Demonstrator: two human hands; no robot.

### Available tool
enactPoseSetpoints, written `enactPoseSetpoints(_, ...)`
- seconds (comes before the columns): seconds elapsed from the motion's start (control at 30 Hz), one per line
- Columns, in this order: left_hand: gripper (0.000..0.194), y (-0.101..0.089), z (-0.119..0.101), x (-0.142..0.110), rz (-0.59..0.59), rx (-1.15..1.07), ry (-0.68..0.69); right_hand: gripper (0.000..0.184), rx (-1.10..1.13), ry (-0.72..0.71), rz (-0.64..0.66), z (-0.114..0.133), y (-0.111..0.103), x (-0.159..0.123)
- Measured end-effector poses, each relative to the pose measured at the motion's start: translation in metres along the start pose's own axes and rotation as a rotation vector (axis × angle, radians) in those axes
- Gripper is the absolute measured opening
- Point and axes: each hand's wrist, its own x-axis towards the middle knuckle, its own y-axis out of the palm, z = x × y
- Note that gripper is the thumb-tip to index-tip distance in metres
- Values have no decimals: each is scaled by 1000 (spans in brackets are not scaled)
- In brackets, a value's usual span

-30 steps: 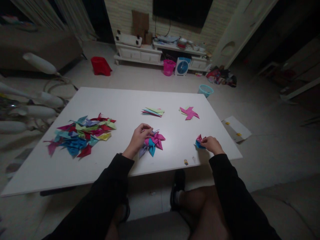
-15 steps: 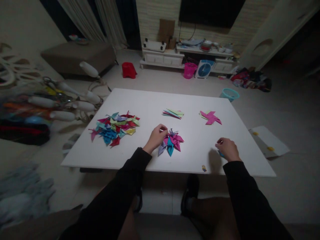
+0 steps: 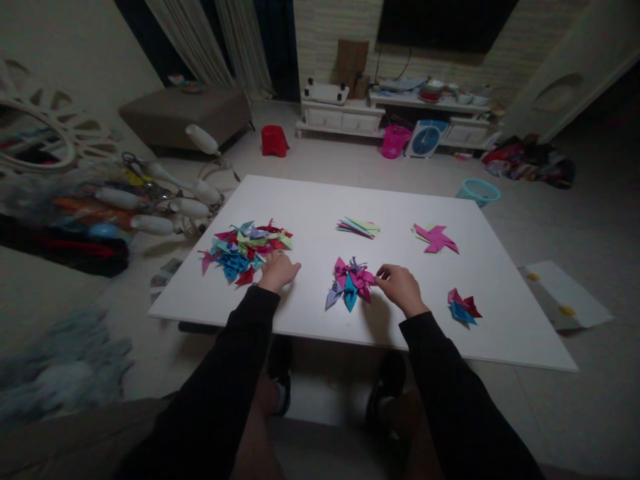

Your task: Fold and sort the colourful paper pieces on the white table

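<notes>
My left hand (image 3: 279, 272) is at the right edge of a large heap of coloured folded paper cranes (image 3: 231, 261). Its thumb is spread out to the right, and its fingertips reach over the heap, partly out of sight. In the middle of the table lies a smaller group of magenta, lilac and blue paper cranes (image 3: 350, 292). My right hand (image 3: 400, 288) comes to this group from the right, thumb and finger closed on the tip of a magenta paper crane (image 3: 367, 279). Farther right sit a red and a blue folded paper piece (image 3: 463, 311) together.
On the white table (image 3: 305, 200), a fan of folded paper strips (image 3: 357, 228) and a magenta paper pinwheel (image 3: 436, 239) lie farther back. A turquoise basket (image 3: 479, 191) stands beyond the far right corner. A lamp with white shades (image 3: 153, 225) is beside the left edge.
My left hand has gone from the middle group left to the large heap. My right hand has moved left to the middle group, uncovering the red and blue pieces. The view has shifted somewhat left.
</notes>
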Motion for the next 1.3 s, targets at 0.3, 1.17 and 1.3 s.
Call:
enactPoseSetpoints(0.3,49,18,33,23,30,37,-51,19,22,-9,-8,-2,3,12)
enactPoseSetpoints(1.17,48,14,-94,-37,-148,-379,677,10,344,-225,-185,-5,4,11)
enactPoseSetpoints(1.3,47,23,-112,-54,-98,-349,823,24,469,-300,-288,-5,5,11)
